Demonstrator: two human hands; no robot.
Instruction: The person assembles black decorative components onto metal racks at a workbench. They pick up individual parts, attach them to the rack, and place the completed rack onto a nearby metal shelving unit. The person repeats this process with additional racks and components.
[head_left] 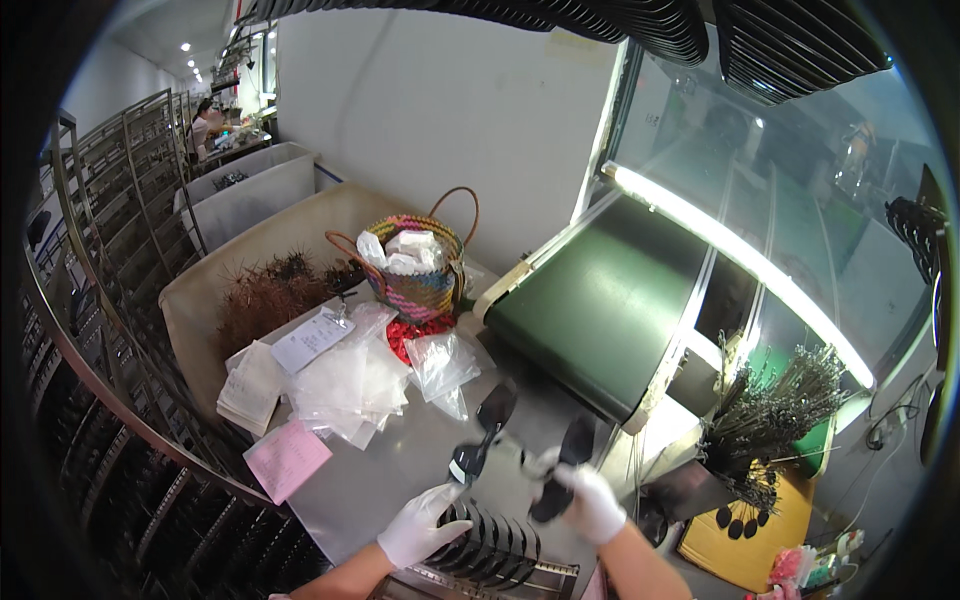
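Both my hands wear white gloves. My left hand (pixel 425 525) is curled at the left end of a row of curved black lens-like pieces (pixel 490 545) standing in a metal rack. A pair of joined dark lenses (pixel 465 465), like sunglasses without visible arms, rises from its fingertips, tilted over the table. Its lower lens carries a bright white reflection. My right hand (pixel 592 505), smeared by motion, is closed on another pair of dark lenses (pixel 577 440), held to the right of the first. The glove partly hides its lower lens.
Plastic bags (pixel 350 385), a pink slip (pixel 287 460) and a woven basket (pixel 415 285) lie left of a green conveyor belt (pixel 610 290). Bundled wire hooks (pixel 775 410) stand right, by a cardboard sheet (pixel 760 535). Metal racks (pixel 130 190) line the left; a person (pixel 203 128) sits far back.
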